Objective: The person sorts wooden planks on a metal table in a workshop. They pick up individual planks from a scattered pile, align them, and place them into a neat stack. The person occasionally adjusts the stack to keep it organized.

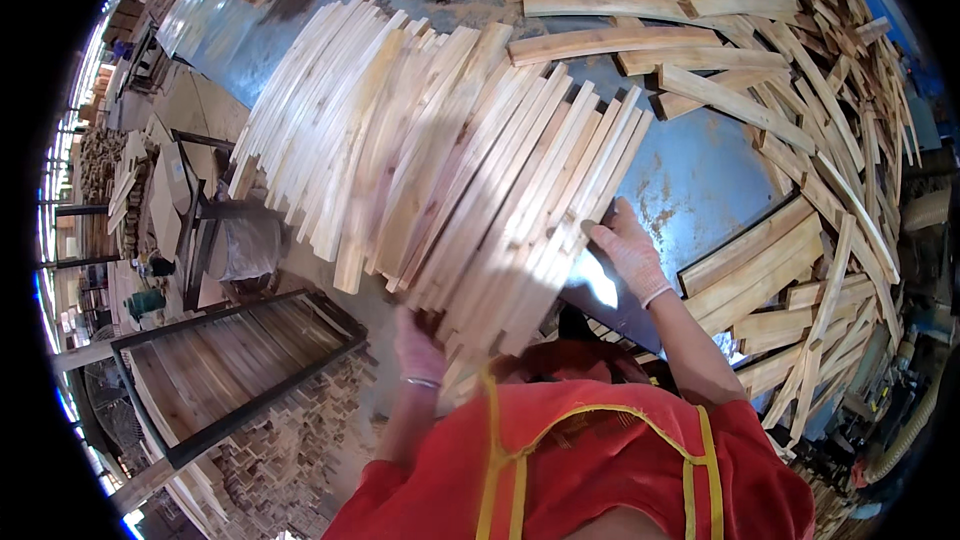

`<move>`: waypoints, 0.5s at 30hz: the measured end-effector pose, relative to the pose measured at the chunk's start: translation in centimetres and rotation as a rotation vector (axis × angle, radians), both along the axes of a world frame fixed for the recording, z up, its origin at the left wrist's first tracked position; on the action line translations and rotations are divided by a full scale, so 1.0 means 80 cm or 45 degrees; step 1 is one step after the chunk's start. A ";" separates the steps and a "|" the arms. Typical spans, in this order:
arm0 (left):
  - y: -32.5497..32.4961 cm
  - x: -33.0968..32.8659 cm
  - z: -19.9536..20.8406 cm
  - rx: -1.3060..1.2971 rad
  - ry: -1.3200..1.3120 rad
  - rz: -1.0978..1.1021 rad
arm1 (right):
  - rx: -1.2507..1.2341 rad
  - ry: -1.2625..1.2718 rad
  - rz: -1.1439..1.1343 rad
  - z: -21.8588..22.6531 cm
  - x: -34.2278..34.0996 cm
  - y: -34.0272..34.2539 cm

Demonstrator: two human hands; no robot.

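A wide bundle of pale wooden slats (450, 160) lies fanned across a blue metal table (700, 180), its near ends hanging over the table's edge toward me. My left hand (418, 348), in a light glove, is under the near ends of the slats and grips them from below. My right hand (628, 252), also gloved, presses against the right side of the bundle, fingers on the outermost slats. I wear a red top with yellow trim (590, 460).
Several loose slats (760, 70) lie scattered over the far and right parts of the table. A dark metal frame holding planks (230, 360) stands low left over stacked wood blocks (290, 450). A flexible hose (905, 435) runs at the lower right.
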State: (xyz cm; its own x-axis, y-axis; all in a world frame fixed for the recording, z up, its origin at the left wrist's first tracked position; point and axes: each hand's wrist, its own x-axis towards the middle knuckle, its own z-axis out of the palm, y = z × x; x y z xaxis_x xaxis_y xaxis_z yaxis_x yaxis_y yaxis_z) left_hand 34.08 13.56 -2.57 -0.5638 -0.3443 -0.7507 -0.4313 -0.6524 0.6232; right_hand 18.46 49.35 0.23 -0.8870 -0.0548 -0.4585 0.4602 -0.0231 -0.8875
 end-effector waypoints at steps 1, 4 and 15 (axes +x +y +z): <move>0.019 0.023 -0.006 0.021 -0.033 -0.034 | -0.163 0.024 -0.104 0.007 -0.003 0.004; 0.044 0.032 0.026 -0.623 0.144 -1.463 | 0.605 0.036 -0.138 -0.009 -0.012 0.044; 0.204 -0.264 0.040 -1.548 -0.027 -1.657 | 0.938 -0.142 0.202 0.018 -0.089 0.081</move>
